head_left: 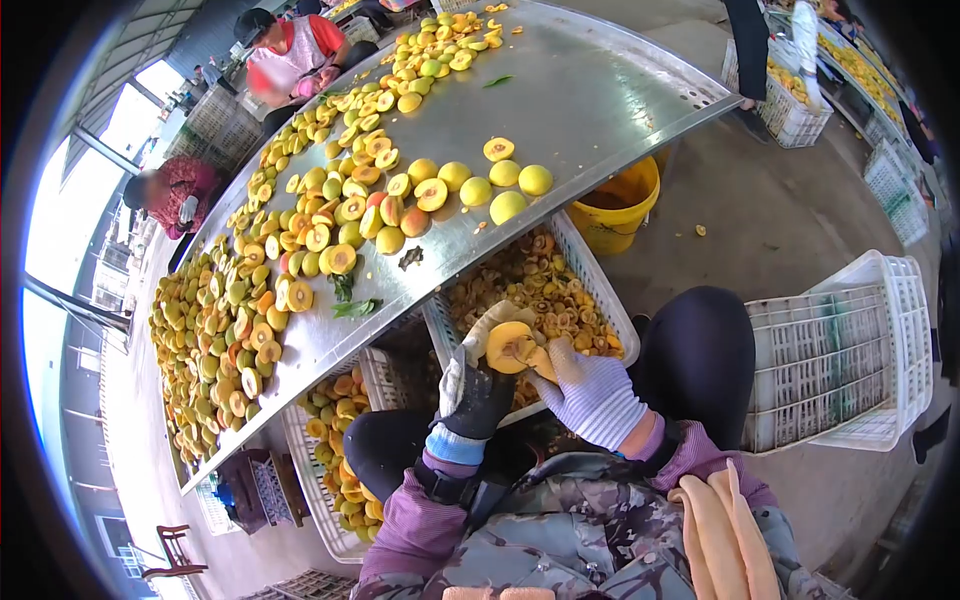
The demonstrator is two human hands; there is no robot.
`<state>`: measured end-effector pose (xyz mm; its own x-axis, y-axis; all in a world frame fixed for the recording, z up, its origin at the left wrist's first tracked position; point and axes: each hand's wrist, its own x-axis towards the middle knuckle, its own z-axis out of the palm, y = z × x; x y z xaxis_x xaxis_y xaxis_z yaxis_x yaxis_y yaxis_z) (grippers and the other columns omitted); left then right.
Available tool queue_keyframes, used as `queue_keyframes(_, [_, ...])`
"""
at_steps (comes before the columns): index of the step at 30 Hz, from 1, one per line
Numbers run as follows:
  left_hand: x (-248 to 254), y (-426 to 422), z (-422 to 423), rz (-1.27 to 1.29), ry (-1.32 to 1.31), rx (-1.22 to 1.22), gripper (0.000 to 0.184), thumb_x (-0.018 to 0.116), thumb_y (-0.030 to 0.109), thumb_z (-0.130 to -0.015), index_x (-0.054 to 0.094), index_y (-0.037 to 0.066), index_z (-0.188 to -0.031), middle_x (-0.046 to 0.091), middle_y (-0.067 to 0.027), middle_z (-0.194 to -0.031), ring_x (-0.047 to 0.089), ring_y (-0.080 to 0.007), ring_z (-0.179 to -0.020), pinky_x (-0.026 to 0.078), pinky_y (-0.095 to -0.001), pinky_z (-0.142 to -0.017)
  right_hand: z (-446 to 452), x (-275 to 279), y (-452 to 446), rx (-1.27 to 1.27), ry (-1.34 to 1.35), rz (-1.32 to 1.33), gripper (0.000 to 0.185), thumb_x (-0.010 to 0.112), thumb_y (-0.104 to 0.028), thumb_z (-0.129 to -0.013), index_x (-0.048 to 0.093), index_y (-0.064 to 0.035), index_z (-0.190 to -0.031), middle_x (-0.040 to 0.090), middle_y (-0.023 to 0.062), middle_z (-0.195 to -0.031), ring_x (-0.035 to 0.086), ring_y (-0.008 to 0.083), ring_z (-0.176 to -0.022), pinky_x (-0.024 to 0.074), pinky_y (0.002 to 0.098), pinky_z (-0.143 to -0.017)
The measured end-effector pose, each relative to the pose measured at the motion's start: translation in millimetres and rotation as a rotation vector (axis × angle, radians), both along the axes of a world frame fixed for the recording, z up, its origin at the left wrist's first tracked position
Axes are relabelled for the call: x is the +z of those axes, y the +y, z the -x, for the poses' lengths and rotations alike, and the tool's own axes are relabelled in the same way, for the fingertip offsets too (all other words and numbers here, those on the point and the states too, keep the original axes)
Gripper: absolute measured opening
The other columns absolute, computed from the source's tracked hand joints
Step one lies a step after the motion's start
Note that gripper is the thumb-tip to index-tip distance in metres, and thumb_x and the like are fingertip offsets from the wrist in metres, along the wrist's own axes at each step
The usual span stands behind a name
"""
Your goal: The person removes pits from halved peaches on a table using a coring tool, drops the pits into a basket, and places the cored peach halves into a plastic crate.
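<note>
While we've got our hands up close together, the fruit half [507, 345] sits right at our fingertips, cut face toward us. Our left hand [468, 392], in a black-and-white glove, has it pinched along the left edge, fingers pressed close together. Our right hand [592, 392], in a striped knit glove, is bunched against its right side, but we can't tell whether those fingers grip the flesh or something small.

Handling-wise, we'd guess it's light, fairly firm at the skin, softer and juicy-slick on the cut face. Best hold is probably the rounded skin side, cupped; squeeze the thin rim and it'd likely bruise or tear. Knit fabric ought to help with the slip.

Texture-wise: smooth yellow-orange flesh with a darker, rougher patch mid-face, too small for us to say if that's pit or hollow. Just below our fingers there's a slatted plastic crate [606, 292] full of crinkly, curled brownish scraps [545, 280]. Beyond our fingertips, a shiny flat metal table [575, 85] carries domed green-yellow fruit [330, 215], mostly halved. Off past our right fingers sits a round yellow bucket [622, 215], smeared inside.
</note>
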<state>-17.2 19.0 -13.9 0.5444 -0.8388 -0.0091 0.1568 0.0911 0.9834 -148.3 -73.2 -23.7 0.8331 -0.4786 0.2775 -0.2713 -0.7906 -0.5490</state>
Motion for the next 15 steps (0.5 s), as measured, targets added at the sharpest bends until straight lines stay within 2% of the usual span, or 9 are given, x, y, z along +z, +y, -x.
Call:
queue_keyframes(2, [1,1,2,0.029,0.086,0.003,0.046,0.039,0.034,-0.100,0.044,-0.002,-0.128,0.058,-0.0165,-0.116,0.057,-0.0233,-0.107,0.046,-0.0348,-0.094,0,-1,0,0.015,0.036,0.015,0.033,0.061,-0.029,-0.085,0.048,-0.0024,-0.101,0.060,0.0127,-0.063,0.062,0.0318,-0.053,0.0476,0.0437,-0.046])
queue_keyframes(4, [0,4,1,0.130,0.408,-0.027,0.053,0.036,0.041,-0.099,0.046,-0.004,-0.126,0.058,-0.0179,-0.114,0.057,-0.0240,-0.105,0.045,-0.0355,-0.094,-1,-1,-2,0.033,0.069,0.029,0.033,0.060,-0.029,-0.086,0.048,-0.0024,-0.101,0.061,0.0129,-0.064,0.062,0.0318,-0.054,0.0478,0.0441,-0.046])
queue_keyframes(8, [-9,13,-4,0.064,0.267,-0.035,0.058,0.035,0.046,-0.099,0.048,-0.005,-0.123,0.059,-0.0172,-0.112,0.058,-0.0228,-0.102,0.047,-0.0345,-0.091,-2,-3,-5,0.136,0.210,0.058,0.034,0.060,-0.029,-0.086,0.048,-0.0008,-0.102,0.062,0.0146,-0.068,0.063,0.0332,-0.057,0.0487,0.0441,-0.049])
queue_keyframes(10, [-14,16,-7,-0.108,0.081,0.001,0.060,0.031,0.048,-0.099,0.049,-0.004,-0.122,0.060,-0.0154,-0.112,0.059,-0.0219,-0.100,0.048,-0.0329,-0.089,-5,-6,-2,0.181,0.212,0.030,0.036,0.060,-0.029,-0.085,0.048,0.0003,-0.103,0.063,0.0153,-0.070,0.062,0.0343,-0.056,0.0491,0.0432,-0.051])
queue_keyframes(11, [-13,18,-7,-0.103,0.254,0.028,0.053,0.033,0.042,-0.100,0.048,-0.003,-0.124,0.060,-0.0137,-0.114,0.059,-0.0208,-0.102,0.047,-0.0316,-0.090,-8,-7,2,0.172,0.117,-0.132,0.034,0.059,-0.030,-0.087,0.049,-0.0015,-0.102,0.062,0.0165,-0.068,0.062,0.0342,-0.058,0.0488,0.0452,-0.050])
queue_keyframes(12, [-12,17,-4,-0.108,0.250,0.037,0.053,0.033,0.042,-0.100,0.048,-0.003,-0.124,0.060,-0.0137,-0.114,0.059,-0.0208,-0.102,0.047,-0.0316,-0.090,-9,-8,5,0.162,0.022,-0.293,0.031,0.058,-0.031,-0.088,0.050,-0.0032,-0.102,0.061,0.0177,-0.066,0.063,0.0341,-0.059,0.0485,0.0471,-0.049])
queue_keyframes(13, [-13,13,2,-0.086,0.058,0.128,0.049,0.035,0.038,-0.101,0.048,-0.003,-0.125,0.060,-0.0136,-0.114,0.058,-0.0207,-0.104,0.047,-0.0318,-0.092,-17,-23,9,0.153,-0.248,-0.408,0.032,0.058,-0.032,-0.090,0.051,-0.0035,-0.102,0.059,0.0139,-0.061,0.061,0.0277,-0.051,0.0485,0.0406,-0.044])
queue_keyframes(14, [-12,11,6,-0.064,-0.134,0.217,0.045,0.037,0.034,-0.101,0.047,-0.003,-0.126,0.059,-0.0135,-0.115,0.058,-0.0205,-0.105,0.046,-0.0320,-0.093,-17,-28,8,0.161,-0.251,-0.413,0.032,0.058,-0.032,-0.090,0.051,-0.0035,-0.102,0.059,0.0139,-0.061,0.061,0.0277,-0.051,0.0485,0.0406,-0.044])
queue_keyframes(15, [-9,12,7,-0.068,-0.138,0.222,0.045,0.037,0.034,-0.101,0.047,-0.003,-0.126,0.059,-0.0135,-0.115,0.058,-0.0205,-0.105,0.046,-0.0320,-0.093,-17,-23,3,0.153,-0.127,-0.908,0.032,0.058,-0.032,-0.090,0.051,-0.0033,-0.102,0.058,0.0107,-0.060,0.060,0.0228,-0.048,0.0475,0.0356,-0.041])
